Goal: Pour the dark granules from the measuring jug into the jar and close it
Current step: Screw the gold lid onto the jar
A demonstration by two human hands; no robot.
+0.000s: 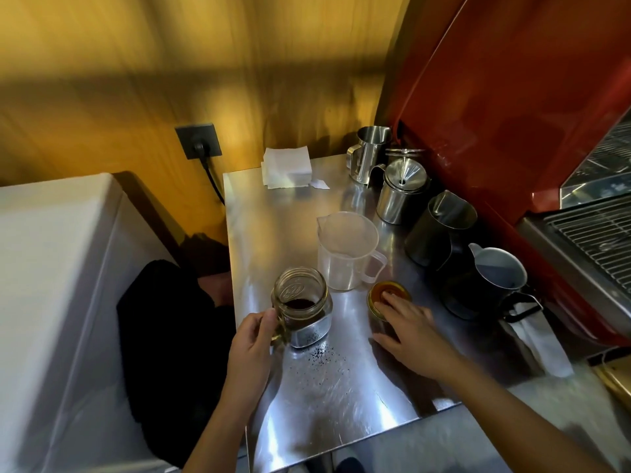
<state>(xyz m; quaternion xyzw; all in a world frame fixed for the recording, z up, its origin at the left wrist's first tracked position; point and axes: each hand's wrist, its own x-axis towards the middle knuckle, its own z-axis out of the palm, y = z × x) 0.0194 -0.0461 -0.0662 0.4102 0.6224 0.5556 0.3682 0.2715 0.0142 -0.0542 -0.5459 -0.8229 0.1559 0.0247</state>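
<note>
Standing by the steel desk (341,387), one sees the measuring jug (346,250) upright and seemingly empty, so the pour looks done. The jar (302,307) sits near the desk's left edge, mouth open, with dark granules (300,303) in its lower part. The left hand (252,339) grips the jar's side handle, fingers curled round it. The right hand (409,327) lies spread, fingers loose, over the amber lid (387,295), which rests flat on the desk just right of the jar and in front of the jug; the fingertips touch its top, but it is not yet gripped. Closing the jar seems to be the step in hand.

Spilt granules (321,356) are scattered on the desk before the jar. Some may cling to the rim too, and the lid could then seat crooked or bind. The jar stands close to the edge, so a hard twist against a one-handed hold might skid it off. Lifting the lid carelessly could also knock the light jug behind it, or the dark pitchers (440,230) nearby.
</note>
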